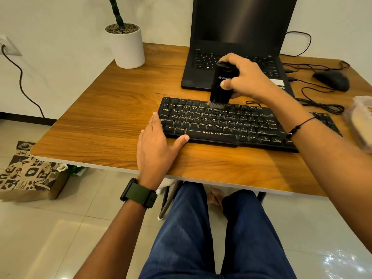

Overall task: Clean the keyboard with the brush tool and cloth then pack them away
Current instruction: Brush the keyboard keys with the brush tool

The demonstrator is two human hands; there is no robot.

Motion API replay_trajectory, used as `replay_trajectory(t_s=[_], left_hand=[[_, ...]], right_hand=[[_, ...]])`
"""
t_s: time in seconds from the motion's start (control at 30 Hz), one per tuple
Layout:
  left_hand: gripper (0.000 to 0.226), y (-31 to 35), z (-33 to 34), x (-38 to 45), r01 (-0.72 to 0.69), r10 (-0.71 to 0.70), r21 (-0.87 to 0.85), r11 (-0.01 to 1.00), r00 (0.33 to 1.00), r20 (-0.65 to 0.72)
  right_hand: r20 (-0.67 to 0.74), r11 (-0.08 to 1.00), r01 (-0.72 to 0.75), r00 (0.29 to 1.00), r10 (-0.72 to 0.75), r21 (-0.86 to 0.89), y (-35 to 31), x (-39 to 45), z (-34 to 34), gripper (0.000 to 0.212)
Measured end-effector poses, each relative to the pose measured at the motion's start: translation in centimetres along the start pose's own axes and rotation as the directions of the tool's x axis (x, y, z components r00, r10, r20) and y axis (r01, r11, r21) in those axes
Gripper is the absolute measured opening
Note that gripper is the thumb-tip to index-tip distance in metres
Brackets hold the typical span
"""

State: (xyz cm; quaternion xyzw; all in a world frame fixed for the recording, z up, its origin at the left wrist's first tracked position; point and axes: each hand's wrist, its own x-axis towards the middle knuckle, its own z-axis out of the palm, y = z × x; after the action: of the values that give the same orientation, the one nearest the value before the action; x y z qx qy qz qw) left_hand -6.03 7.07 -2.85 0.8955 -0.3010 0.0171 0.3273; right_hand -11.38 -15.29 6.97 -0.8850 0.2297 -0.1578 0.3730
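The right hand (244,77) holds the black brush tool (221,85) standing up, with its bristles touching the top row of keys on the black keyboard (221,125). The keyboard lies on the wooden tabletop (100,117) in front of a laptop (237,43). The left hand (159,143) lies flat with straight fingers, touching the keyboard's left end.

Green-strapped watch (138,192), beaded black wrist cord (300,125), blue trousers (217,238), bare arms.

A wooden table (100,109) stands against white wall (60,27) on glossy tiled floor (60,228).
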Motion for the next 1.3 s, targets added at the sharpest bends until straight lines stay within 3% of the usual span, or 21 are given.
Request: replay_trajectory(t_s=[0.2,0.4,0.73,0.87,0.97,1.13,1.3], left_hand=[[0.098,0.0,0.0,0.1,0.003,-0.003,0.001,1.000,1.000,0.000],[0.098,0.0,0.0,0.0,0.001,-0.001,0.000,1.000,1.000,-0.004],[0.098,0.1,0.0,0.0,0.005,-0.005,-0.007,1.000,1.000,0.006],[0.097,0.1,0.0,0.0,0.005,-0.005,-0.008,1.000,1.000,0.004],[0.097,0.1,-0.1,0.0,0.004,-0.004,-0.006,1.000,1.000,0.001],[0.098,0.1,0.0,0.0,0.008,-0.008,0.005,1.000,1.000,0.007],[0.098,0.1,0.0,0.0,0.010,-0.010,0.003,1.000,1.000,-0.001]], right_hand=[[-0.098,0.993,0.031,0.994,-0.042,-0.112,0.4,-0.3,-2.6,0.050],[0.010,0.994,0.031,1.000,-0.030,-0.107,-0.1,-0.5,-0.9,0.049],[-0.043,0.988,0.061,0.998,-0.055,0.142,-2.1,0.8,1.6,0.044],[0.022,0.996,0.063,0.998,-0.064,0.059,-1.3,0.6,1.8,0.048],[-0.012,0.999,0.039,0.999,-0.039,0.007,-0.3,0.5,0.9,0.050],[-0.103,0.968,0.058,0.991,-0.086,-0.245,0.6,0.1,-0.7,0.050],[-0.044,0.997,0.049,0.998,-0.051,-0.051,0.6,-0.9,-0.9,0.049]])
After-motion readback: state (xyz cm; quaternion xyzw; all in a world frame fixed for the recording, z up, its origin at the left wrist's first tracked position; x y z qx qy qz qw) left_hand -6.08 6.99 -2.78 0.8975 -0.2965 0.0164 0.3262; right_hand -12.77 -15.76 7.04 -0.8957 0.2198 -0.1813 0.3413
